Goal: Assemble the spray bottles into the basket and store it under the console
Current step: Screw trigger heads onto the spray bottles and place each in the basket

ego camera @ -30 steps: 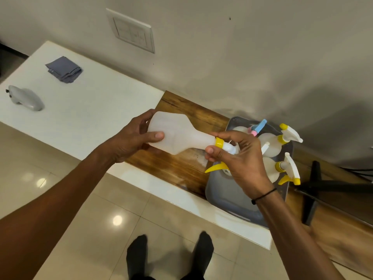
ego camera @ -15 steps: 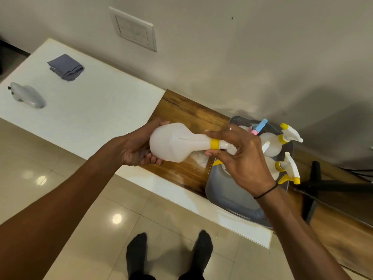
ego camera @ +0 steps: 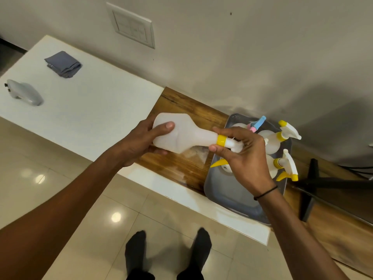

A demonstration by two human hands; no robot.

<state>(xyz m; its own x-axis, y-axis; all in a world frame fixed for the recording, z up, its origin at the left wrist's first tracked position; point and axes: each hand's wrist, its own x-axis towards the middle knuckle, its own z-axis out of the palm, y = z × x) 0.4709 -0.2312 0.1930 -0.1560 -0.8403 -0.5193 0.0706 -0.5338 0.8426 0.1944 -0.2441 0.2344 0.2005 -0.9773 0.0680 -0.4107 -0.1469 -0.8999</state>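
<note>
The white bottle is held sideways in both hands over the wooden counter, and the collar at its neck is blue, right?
Not quite. The head view shows the white bottle held sideways by the left hand and right hand over the wooden counter, but its collar is yellow, not blue.

- A folded grey cloth lay on the white counter, near its far left corner.
- A pale grey plastic gadget sat at the counter's left edge, well apart from the cloth.
- A white switch plate was set into the beige wall above the counter.
- A wooden surface adjoined the white counter on its right and ran along the wall.
- A black stand rested on that wood at the far right.
- Glossy beige floor tiles reflected ceiling lights.
- Two feet in black socks stood on the tiles at the bottom of the view.
</note>
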